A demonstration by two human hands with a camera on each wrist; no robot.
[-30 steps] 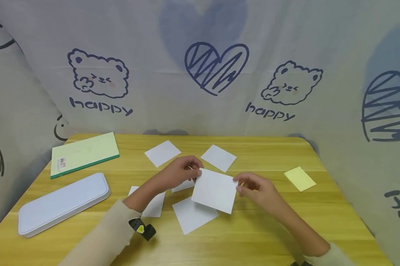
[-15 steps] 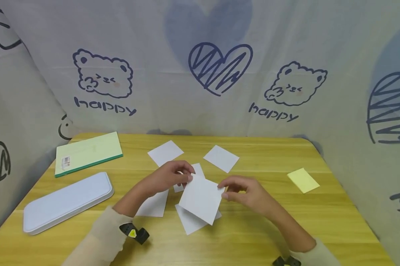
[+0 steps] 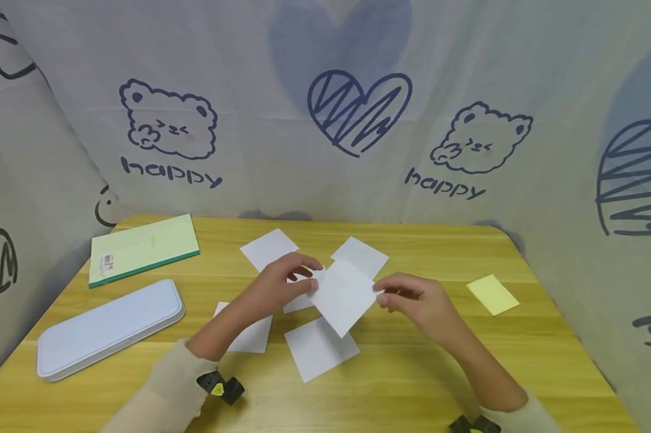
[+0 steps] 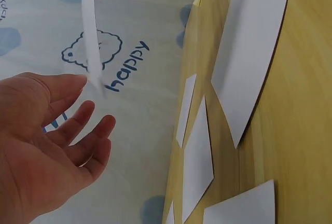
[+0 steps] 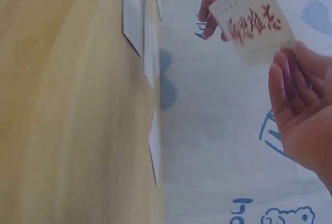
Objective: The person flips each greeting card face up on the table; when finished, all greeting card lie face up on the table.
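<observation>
A square white paper card [image 3: 343, 297] is held up above the table, its blank face upward in the head view. Its underside [image 5: 254, 22] bears red handwritten characters, as the right wrist view shows. My right hand [image 3: 425, 304] pinches one corner between thumb and fingers. By the opposite corner is my left hand [image 3: 282, 279], thumb beside the card's edge; in the left wrist view its fingers [image 4: 78, 125] are spread apart and grip nothing. Beneath lie several white cards, among them a near one [image 3: 321, 355] and one at the back [image 3: 269, 248], partly overlapped by hands and the raised card.
On the left lie a pale green notebook [image 3: 144, 249] and a pale blue pencil case [image 3: 109, 331]. A yellow sticky-note pad [image 3: 493, 294] rests at the right of the wooden table [image 3: 412, 385]. A printed cloth [image 3: 260, 120] hangs behind.
The card has turned and come up slightly, after tilting down and left. My left hand's fingers have come off the corner they pinched; my right hand keeps its pinch.
</observation>
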